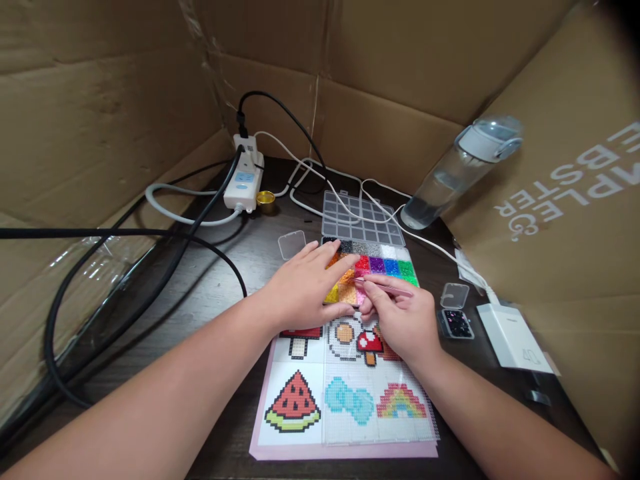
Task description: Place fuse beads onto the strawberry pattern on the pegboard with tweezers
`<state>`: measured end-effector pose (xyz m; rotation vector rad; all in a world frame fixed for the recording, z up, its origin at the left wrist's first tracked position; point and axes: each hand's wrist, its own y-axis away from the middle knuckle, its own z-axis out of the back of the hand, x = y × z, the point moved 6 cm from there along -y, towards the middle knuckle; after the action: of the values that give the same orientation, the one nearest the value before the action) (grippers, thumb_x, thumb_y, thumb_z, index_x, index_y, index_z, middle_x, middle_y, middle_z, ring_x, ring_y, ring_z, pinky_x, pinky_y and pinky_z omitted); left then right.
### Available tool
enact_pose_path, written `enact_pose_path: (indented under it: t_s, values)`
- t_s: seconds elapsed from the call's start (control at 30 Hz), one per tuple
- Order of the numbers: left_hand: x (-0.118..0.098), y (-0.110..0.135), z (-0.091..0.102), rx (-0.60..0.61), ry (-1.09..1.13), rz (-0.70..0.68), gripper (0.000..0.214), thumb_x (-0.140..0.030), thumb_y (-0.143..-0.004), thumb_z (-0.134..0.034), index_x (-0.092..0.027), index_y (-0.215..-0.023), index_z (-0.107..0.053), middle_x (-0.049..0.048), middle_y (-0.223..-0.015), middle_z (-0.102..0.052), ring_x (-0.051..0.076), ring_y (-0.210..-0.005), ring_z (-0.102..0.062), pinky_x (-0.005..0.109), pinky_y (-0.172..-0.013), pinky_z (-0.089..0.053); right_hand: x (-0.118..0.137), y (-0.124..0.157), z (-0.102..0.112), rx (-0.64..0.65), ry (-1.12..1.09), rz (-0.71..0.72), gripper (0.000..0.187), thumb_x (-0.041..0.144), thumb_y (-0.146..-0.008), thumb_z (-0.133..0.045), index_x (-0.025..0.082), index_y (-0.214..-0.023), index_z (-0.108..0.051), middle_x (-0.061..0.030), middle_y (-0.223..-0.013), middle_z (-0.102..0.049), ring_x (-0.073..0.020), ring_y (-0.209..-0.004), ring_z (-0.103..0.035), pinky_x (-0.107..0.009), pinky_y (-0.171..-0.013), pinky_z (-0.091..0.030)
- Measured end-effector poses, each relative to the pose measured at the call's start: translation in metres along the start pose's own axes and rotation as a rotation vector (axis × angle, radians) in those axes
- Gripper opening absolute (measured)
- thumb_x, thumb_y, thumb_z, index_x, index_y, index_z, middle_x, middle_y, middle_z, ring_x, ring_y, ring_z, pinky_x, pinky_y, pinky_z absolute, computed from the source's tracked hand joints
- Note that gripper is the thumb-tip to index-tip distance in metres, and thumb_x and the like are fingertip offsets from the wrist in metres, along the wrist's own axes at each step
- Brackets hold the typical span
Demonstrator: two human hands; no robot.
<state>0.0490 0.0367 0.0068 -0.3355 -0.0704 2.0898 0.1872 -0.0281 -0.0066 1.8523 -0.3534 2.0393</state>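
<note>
Pink tweezers (395, 289) are pinched in my right hand (407, 320), their tips pointing left into the orange beads of a compartmented bead box (413, 267). My left hand (310, 283) lies over the left part of that box with its fingers spread, hiding several compartments. Red, purple, blue, green, grey and white beads show in the others. Below the box is a pattern sheet (295, 438) with pixel pictures of a watermelon, a bow and a rainbow. A clear pegboard (350, 433) covers its right part, and a red mushroom of beads (370, 343) shows near my right hand.
The box's clear lid (363, 220) lies folded back. Behind it stand a power strip (244, 180) with cables and a small gold cup (266, 201). A water bottle (450, 177), a small case of dark beads (456, 324) and a white box (513, 337) are at right. Cardboard walls surround the table.
</note>
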Motion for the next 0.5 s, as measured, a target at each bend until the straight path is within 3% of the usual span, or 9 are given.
enact_pose_path:
  t_s: [0.5]
  values:
    - [0.0000,-0.0003,-0.0002,0.011,-0.011,0.000,0.077,-0.062,-0.086,-0.054,-0.021,-0.148,-0.034,0.0214,-0.150,-0.040,0.032,-0.145,-0.032,0.050,-0.117,-0.024,-0.0009,0.0002,-0.0017,0.003,-0.022,-0.032,0.024,0.032,-0.075,-0.074,0.012,-0.088,-0.074,-0.0011,-0.052,-0.067,-0.0125,-0.042,-0.061,-0.027,-0.046,-0.056]
